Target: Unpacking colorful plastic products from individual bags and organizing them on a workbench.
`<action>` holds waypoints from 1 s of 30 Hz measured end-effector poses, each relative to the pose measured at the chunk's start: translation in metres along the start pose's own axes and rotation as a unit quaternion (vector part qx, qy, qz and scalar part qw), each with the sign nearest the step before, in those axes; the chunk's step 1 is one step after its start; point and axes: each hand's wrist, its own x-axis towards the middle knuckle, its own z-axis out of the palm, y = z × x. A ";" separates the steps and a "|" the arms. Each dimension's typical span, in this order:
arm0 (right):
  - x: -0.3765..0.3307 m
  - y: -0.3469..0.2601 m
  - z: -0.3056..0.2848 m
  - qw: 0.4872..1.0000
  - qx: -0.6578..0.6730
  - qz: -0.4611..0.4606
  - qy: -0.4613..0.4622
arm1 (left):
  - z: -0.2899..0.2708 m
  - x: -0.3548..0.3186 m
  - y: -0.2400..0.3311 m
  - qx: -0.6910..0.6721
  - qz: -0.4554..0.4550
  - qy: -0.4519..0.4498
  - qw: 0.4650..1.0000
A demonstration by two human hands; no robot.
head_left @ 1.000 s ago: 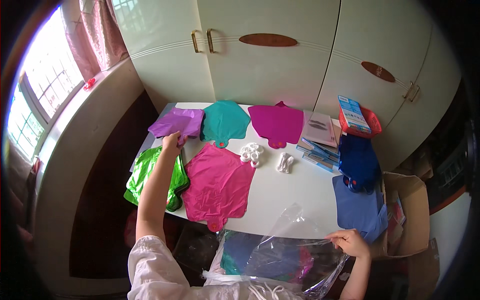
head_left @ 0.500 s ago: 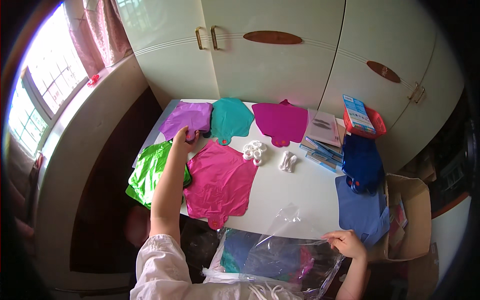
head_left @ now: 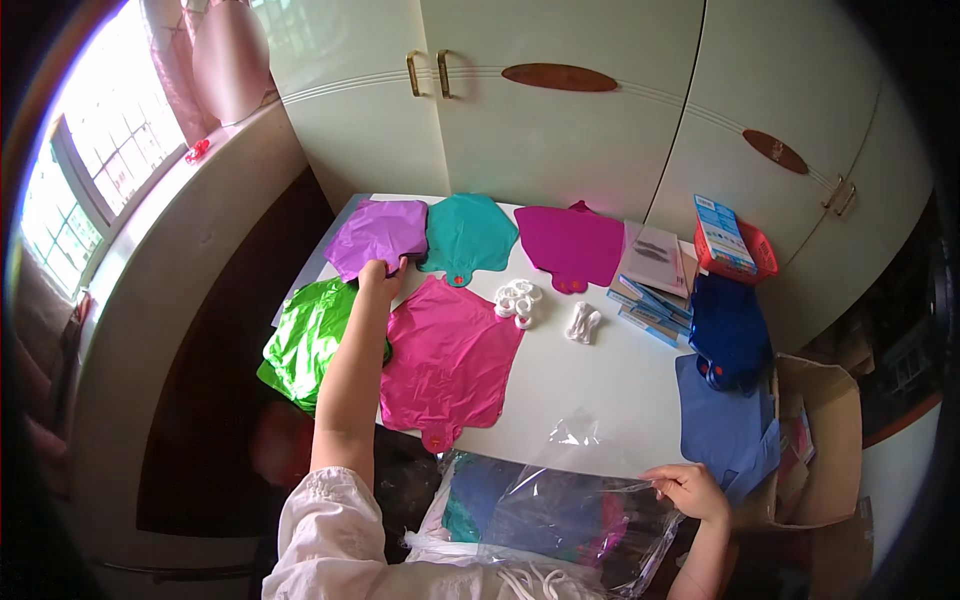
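We record first the cupboards (head_left: 560, 120), pale, with brass handles, standing behind a white bench (head_left: 590, 385). On the bench, flat foil balloons: a pink balloon (head_left: 450, 360) at the front centre; a green balloon (head_left: 310, 340) hanging over the left edge; a purple balloon (head_left: 375, 235) at the back left; a teal balloon (head_left: 465, 235) just beside it; a magenta balloon (head_left: 570, 245) next along. On the right side lie two blue balloons (head_left: 725, 385), one dark, one paler, overlapping. A clear bag (head_left: 560, 510) sits at the near edge, with coloured foil visible inside. A cardboard box (head_left: 820, 440) stands off the right end. Smaller items: flat boxes (head_left: 650, 290) stacked at the back right; a red basket (head_left: 745, 250) holding a blue carton; white ribbon rolls (head_left: 518, 300) near the middle; a white bundle (head_left: 583, 322) just beside them. Our left hand (head_left: 378, 275) reaches across the green balloon, fingers closed on the near edge of the purple balloon. Our right hand (head_left: 690, 490) pinches the upper lip of the clear bag between thumb and fingers.
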 end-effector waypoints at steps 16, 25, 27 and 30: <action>-0.007 -0.003 0.003 1.000 0.008 -0.004 0.004 | 0.012 -0.031 -0.001 -0.016 0.009 0.007 1.000; -0.010 -0.003 -0.002 1.000 -0.020 0.004 -0.008 | 0.015 -0.127 -0.034 0.092 -0.081 -0.149 0.981; -0.010 0.000 -0.003 1.000 -0.024 -0.002 -0.007 | 0.024 -0.131 -0.044 0.289 0.047 -0.241 0.925; -0.011 0.000 0.001 1.000 -0.019 -0.007 -0.005 | 0.030 -0.085 -0.056 0.582 0.326 -0.293 0.685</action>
